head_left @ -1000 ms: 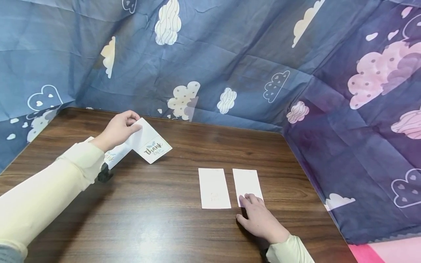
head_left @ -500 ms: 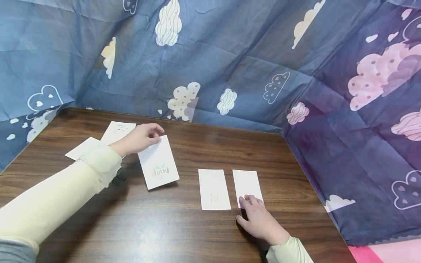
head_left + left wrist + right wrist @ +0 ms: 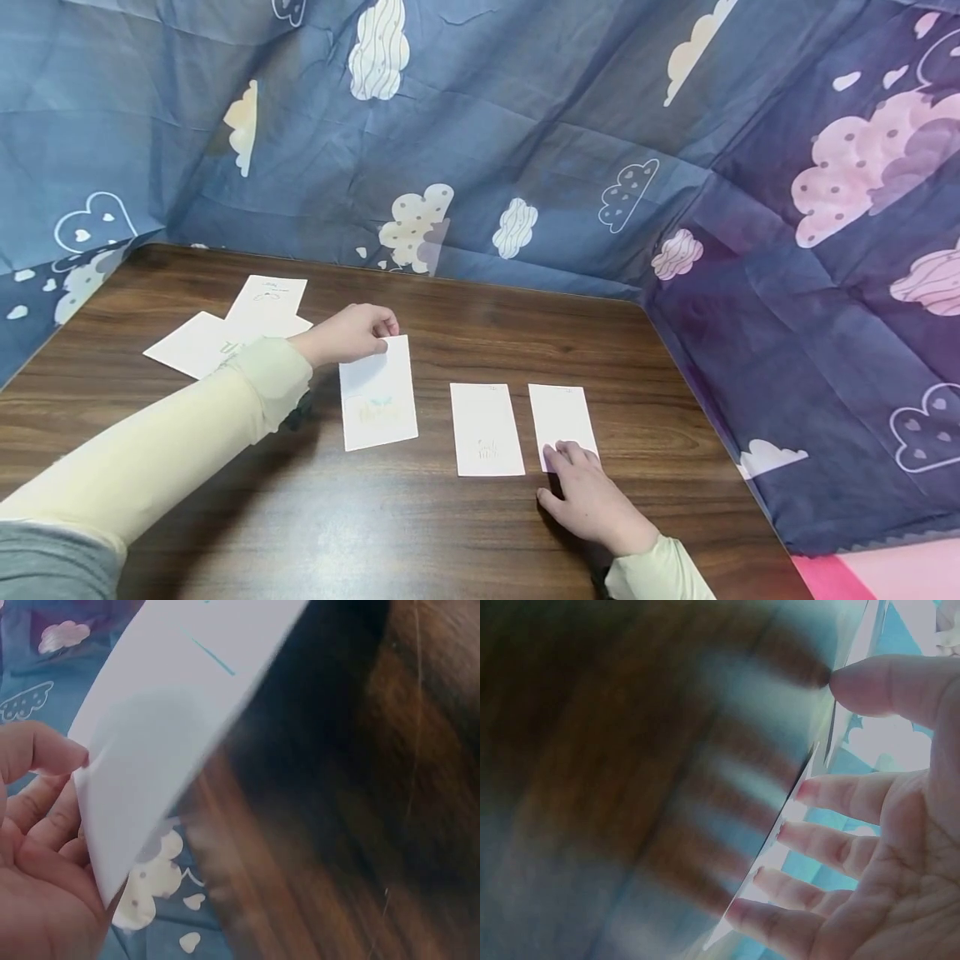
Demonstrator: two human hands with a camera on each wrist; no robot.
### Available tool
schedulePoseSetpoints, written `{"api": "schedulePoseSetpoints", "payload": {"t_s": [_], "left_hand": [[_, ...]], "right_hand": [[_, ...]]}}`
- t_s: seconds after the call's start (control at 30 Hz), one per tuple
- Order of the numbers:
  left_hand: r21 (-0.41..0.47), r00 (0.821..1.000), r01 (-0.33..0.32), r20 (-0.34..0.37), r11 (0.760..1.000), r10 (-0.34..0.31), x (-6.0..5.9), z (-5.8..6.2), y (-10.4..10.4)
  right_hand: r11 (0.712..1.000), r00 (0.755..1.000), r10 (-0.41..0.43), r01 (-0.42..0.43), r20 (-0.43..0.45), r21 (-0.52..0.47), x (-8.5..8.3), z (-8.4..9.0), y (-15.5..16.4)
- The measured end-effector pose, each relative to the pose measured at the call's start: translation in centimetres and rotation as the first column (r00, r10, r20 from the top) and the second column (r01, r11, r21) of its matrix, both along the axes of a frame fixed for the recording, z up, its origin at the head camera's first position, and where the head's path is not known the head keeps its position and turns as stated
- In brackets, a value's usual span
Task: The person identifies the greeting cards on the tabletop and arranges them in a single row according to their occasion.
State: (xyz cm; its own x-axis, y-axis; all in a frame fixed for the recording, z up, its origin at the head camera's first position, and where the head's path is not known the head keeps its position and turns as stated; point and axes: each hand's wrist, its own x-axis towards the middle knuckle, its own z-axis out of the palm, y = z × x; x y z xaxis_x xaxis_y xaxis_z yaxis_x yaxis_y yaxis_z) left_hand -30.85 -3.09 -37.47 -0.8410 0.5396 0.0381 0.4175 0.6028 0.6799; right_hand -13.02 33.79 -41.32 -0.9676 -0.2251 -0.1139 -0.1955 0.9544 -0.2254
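My left hand [image 3: 352, 333] pinches the upper edge of a white thank-you card [image 3: 378, 404] between thumb and fingers. In the left wrist view the thumb presses on the near face of this card [image 3: 172, 712], with the fingers behind it. The card is held left of two other white cards that lie upright side by side. On the lower part of the rightmost card [image 3: 561, 412] rest the fingertips of my right hand [image 3: 596, 500]. Its fingers are spread and fairly straight, the thumb touching the table beside the card. The middle card [image 3: 487, 429] lies flat with faint gold print.
Overlapping white cards [image 3: 266, 304] lie at the back left, partly behind the left sleeve [image 3: 210, 433]. The brown wooden table [image 3: 480, 542] ends at a blue cloth [image 3: 315, 167] with printed clouds along the back and right side.
My left hand has carried the card from the pile at the left toward the right and nearer, turning it almost upright in line with the others. The right hand has stayed in place.
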Motion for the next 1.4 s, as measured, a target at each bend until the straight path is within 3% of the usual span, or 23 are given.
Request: {"api": "schedulePoseSetpoints", "payload": {"t_s": [0.4, 0.87, 1.13, 1.4], "left_hand": [[-0.006, 1.000, 0.020, 0.024, 1.000, -0.020, 0.3, -2.0, 2.8], [-0.056, 0.995, 0.099, 0.019, 0.994, -0.098, 1.0, -3.6, 4.4], [-0.044, 0.996, 0.082, 0.041, 0.996, -0.081, 1.0, -4.5, 5.1], [-0.061, 0.997, 0.071, 0.026, 0.996, -0.069, 1.5, -4.5, 5.5]], "right_hand": [[1.000, 1.000, -0.002, 0.002, -0.003, 0.009, 0.1, 0.0, 0.1], [1.000, 1.000, 0.020, -0.020, -0.017, -0.010, 0.0, 0.0, 0.2], [0.999, 0.999, 0.037, -0.038, -0.030, -0.031, 0.0, 0.1, 0.4], [0.998, 0.998, 0.047, -0.048, -0.028, -0.037, -0.1, 0.1, 0.6]]}}
